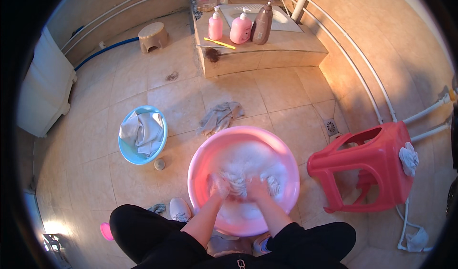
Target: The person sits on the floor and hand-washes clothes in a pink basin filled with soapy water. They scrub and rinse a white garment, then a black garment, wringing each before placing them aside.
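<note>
A large pink plastic basin (244, 130) stands on the floor before me, filled with white suds (247, 156). Inside it, my left hand (219, 186) grips one end of a wet white cloth (236, 184), with foam over the fingers. My right hand (257, 188) is closed on the same cloth at its right side, and part of the fabric shows beyond that hand. Both hands are slightly blurred. What lies under the foam is hidden. Left of the basin, a small light-blue basin (165, 140) holds folded white cloth (145, 131).
A grey wet rag (222, 117) lies behind the pink basin. To the right, a red plastic stool (361, 169) lies on its side near a floor drain (331, 127). Pump bottles (240, 28) stand on the tiled step (264, 58) around a squat toilet (282, 20). A small beige stool (153, 36) stands farther back.
</note>
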